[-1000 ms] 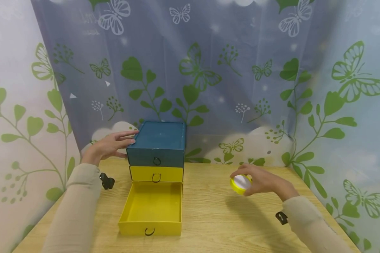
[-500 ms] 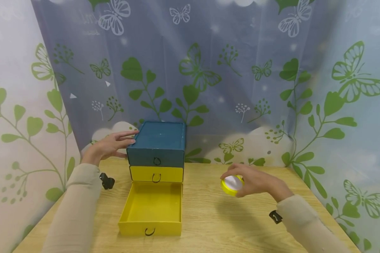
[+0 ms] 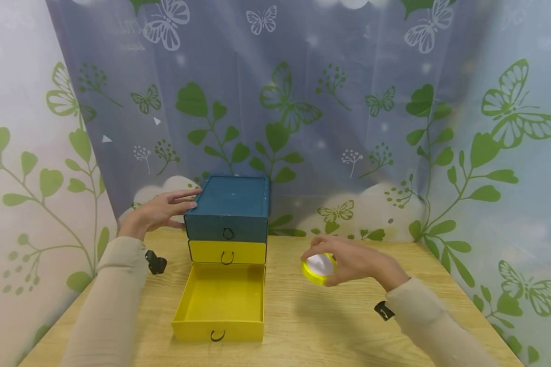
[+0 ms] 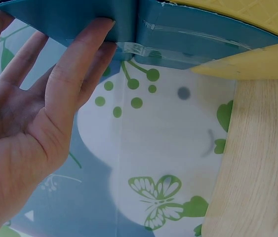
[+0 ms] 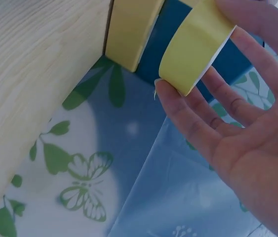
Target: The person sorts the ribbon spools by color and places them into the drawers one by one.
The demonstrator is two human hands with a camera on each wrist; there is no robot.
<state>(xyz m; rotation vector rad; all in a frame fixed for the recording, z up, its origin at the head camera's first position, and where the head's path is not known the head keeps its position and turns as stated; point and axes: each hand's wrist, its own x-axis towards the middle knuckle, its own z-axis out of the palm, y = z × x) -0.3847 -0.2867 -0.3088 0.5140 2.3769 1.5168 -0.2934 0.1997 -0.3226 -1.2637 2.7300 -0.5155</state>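
Note:
A small drawer cabinet [image 3: 233, 196] stands at the table's back left, blue on top. Its lowest yellow drawer [image 3: 225, 298] is pulled out and holds nothing. Against the cabinet's left side, my left hand [image 3: 158, 210] rests with fingers extended; in the left wrist view its fingertips touch the blue wall. To the right of the cabinet, my right hand [image 3: 354, 259] holds a roll of yellow tape [image 5: 195, 47] above the table, pinched between thumb and fingers. A pale, whitish face of the roll tilts upward in the head view.
The cabinet's upper blue drawer [image 3: 211, 229] and middle yellow drawer [image 3: 204, 252] are pushed in, each with a dark ring pull. A wood-grain table [image 3: 294, 326] lies below. Printed butterfly curtains [image 3: 349, 127] hang behind and at both sides.
My right hand has carried the roll of tape leftward, nearer the cabinet. The left hand and the drawers stay where they were.

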